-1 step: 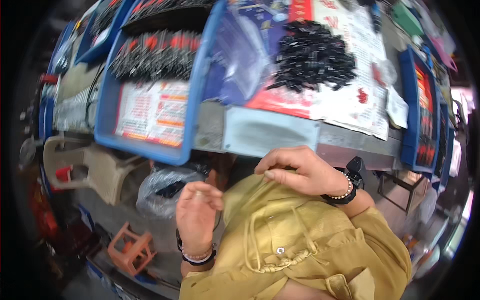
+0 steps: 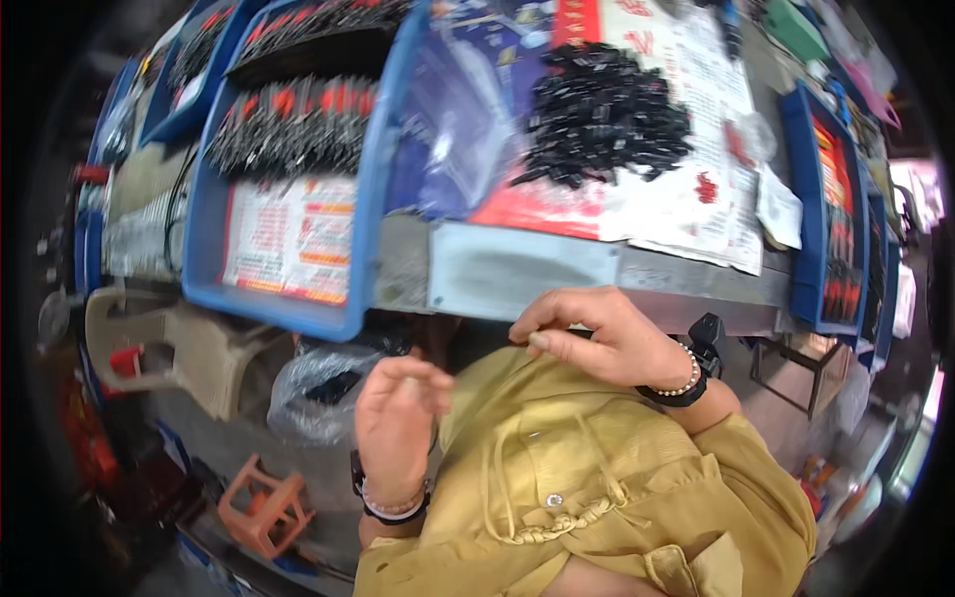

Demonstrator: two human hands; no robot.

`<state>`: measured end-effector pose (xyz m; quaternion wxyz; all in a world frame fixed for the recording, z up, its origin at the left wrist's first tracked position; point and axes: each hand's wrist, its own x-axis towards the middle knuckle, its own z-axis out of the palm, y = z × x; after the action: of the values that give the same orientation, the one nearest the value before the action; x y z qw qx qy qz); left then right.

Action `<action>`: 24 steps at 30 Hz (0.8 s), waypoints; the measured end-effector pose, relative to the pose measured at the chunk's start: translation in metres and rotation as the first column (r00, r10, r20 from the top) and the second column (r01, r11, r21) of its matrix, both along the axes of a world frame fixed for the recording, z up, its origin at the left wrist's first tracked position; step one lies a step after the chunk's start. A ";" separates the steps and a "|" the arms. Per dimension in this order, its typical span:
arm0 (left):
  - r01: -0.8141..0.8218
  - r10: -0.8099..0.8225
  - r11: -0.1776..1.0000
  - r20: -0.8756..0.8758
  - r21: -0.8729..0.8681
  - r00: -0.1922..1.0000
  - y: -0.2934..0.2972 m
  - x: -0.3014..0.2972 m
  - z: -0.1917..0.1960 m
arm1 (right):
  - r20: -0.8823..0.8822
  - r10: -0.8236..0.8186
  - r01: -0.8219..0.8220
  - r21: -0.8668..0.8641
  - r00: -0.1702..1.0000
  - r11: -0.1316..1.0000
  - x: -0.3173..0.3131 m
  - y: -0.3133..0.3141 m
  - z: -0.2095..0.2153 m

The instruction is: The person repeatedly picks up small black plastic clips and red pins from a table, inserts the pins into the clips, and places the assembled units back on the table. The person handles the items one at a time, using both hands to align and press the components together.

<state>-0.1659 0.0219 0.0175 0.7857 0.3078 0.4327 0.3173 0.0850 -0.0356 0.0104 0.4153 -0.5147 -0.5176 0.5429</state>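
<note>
My left hand [image 2: 400, 413] hovers over the left side of my lap, beside a clear plastic bag. Its fingers are loosely bent and nothing shows in them. In front of my waist, just off the table's near edge, my right hand [image 2: 597, 336] is half curled, thumb apart from the fingers, with nothing visible in between. The nearest thing on the table is a pale blue metal plate [image 2: 522, 267] at the edge. Beyond it lies a heap of small black parts [image 2: 607, 117] on printed paper sheets [image 2: 696, 214].
To the left, a blue tray [image 2: 269, 310] holds rows of thin black and red pieces. Another blue tray [image 2: 804, 209] stands on the right. A flat clear plastic bag [image 2: 463, 129] lies by the heap. A beige chair [image 2: 189, 353] and an orange stool [image 2: 267, 505] stand at lower left.
The view has shifted slightly, so the table and trays sit a little further left in the picture. Both hands keep nearly the same pose.
</note>
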 end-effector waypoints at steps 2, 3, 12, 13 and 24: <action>0.236 -0.207 0.963 -0.203 0.130 0.957 0.008 0.047 0.007 | 0.019 -0.179 0.180 -0.009 0.984 0.984 0.022 -0.016 0.003; 0.335 -0.296 0.916 -0.191 0.222 0.936 0.013 0.071 0.006 | 0.071 -0.247 0.249 -0.021 0.967 0.968 0.033 -0.024 0.004; 0.610 0.214 0.348 -0.694 0.712 0.688 0.068 0.182 -0.056 | 0.122 -0.524 0.526 0.014 0.843 0.850 0.063 -0.078 -0.006; 0.636 0.232 0.310 -0.705 0.707 0.670 0.072 0.184 -0.061 | 0.112 -0.524 0.527 0.001 0.844 0.850 0.064 -0.081 -0.007; 0.718 0.145 0.316 -0.779 0.621 0.610 0.049 0.177 -0.042 | 0.277 -0.497 0.461 0.190 0.822 0.867 0.064 -0.053 -0.011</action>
<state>0.0109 0.0712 -0.0249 0.2827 0.8617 0.3795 0.1833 0.1495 -0.0884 -0.0001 0.4786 -0.6838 -0.4614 0.3007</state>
